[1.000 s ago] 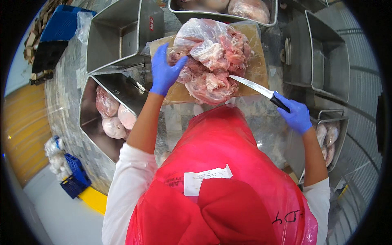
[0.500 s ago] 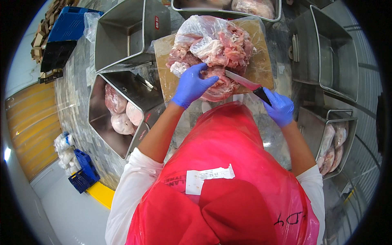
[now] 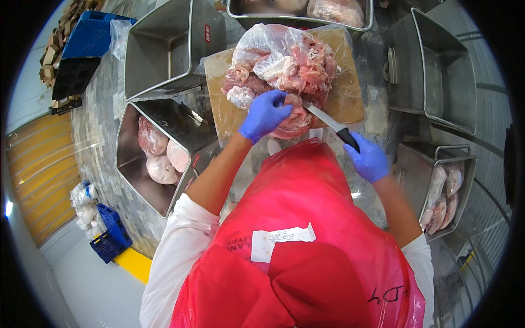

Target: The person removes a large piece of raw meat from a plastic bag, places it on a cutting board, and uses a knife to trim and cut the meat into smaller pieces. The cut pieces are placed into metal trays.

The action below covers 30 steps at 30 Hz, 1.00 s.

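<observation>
A large piece of raw meat [image 3: 298,63], pink with white fat and membrane, lies on a tan cutting board [image 3: 350,87]. At its near left edge is my left hand [image 3: 267,116] in a blue glove, the fingers curled in and closed on a flap of the meat. My right hand [image 3: 368,157], gloved in blue too, is wrapped round the black handle of a knife [image 3: 326,118]. The blade points up and left, with its tip at the near part of the meat, just right of my left hand. Meat hides the very tip.
Left of the board stands a metal bin [image 3: 128,158] with several pieces of meat, and behind it another metal bin [image 3: 147,60]. A metal tub [image 3: 295,21] with meat lies beyond the board. On the right are a metal bin [image 3: 407,71] and a nearer meat bin [image 3: 415,164].
The knife and my right hand have shifted slightly left and down, the blade now steeper. My left hand's fingers have drawn together on the meat from a wider spread.
</observation>
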Each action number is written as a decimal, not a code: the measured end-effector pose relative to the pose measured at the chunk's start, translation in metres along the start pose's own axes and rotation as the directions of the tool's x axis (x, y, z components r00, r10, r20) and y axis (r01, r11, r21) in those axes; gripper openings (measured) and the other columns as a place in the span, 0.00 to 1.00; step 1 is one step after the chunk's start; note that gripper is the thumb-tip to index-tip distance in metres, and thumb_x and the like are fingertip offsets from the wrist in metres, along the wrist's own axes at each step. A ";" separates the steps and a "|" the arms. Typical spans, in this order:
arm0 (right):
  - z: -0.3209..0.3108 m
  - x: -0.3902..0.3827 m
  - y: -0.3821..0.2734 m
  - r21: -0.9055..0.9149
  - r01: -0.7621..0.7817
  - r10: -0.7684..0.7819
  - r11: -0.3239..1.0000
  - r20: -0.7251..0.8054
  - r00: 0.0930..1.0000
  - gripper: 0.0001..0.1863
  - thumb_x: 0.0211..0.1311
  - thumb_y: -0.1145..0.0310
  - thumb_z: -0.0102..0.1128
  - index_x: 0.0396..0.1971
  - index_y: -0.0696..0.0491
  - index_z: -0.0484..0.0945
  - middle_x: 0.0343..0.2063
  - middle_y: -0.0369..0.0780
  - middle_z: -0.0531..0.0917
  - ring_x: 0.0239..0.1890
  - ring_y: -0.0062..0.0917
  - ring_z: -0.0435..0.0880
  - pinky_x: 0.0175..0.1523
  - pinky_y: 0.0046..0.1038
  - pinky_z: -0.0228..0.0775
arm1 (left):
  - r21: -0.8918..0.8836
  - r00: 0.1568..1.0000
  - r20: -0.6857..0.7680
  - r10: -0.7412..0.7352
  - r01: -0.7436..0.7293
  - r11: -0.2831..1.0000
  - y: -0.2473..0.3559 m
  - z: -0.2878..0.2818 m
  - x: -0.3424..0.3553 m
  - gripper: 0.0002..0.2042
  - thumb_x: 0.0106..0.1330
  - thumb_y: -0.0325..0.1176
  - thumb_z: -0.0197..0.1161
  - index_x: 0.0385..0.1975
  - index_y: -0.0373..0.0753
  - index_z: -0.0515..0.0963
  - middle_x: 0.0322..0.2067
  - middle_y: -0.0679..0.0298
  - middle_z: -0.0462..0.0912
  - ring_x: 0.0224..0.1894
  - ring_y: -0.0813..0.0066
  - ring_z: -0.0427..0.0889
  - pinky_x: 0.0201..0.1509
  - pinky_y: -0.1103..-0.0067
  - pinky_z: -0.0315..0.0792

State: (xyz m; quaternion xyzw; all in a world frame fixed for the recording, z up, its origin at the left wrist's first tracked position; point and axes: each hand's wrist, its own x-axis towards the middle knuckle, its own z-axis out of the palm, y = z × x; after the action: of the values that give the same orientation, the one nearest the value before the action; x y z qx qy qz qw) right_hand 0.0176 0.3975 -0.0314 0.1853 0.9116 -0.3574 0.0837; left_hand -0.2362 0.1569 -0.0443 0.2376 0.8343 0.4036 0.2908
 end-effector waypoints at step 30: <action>-0.085 -0.001 -0.036 -0.116 -0.143 0.152 0.983 0.074 0.986 0.26 0.64 0.55 0.67 0.60 0.46 0.80 0.40 0.50 0.87 0.42 0.48 0.87 0.47 0.43 0.78 | 0.171 0.949 0.222 0.224 -0.264 0.949 -0.001 -0.010 -0.105 0.17 0.61 0.31 0.67 0.52 0.46 0.80 0.39 0.57 0.81 0.44 0.54 0.82 0.49 0.65 0.75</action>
State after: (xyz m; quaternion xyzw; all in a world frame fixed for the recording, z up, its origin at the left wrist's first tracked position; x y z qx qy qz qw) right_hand 0.0021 0.4306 0.0535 0.2325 0.9094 -0.3065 0.1578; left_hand -0.1683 0.0846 -0.0093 0.4066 0.8009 0.3256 0.2954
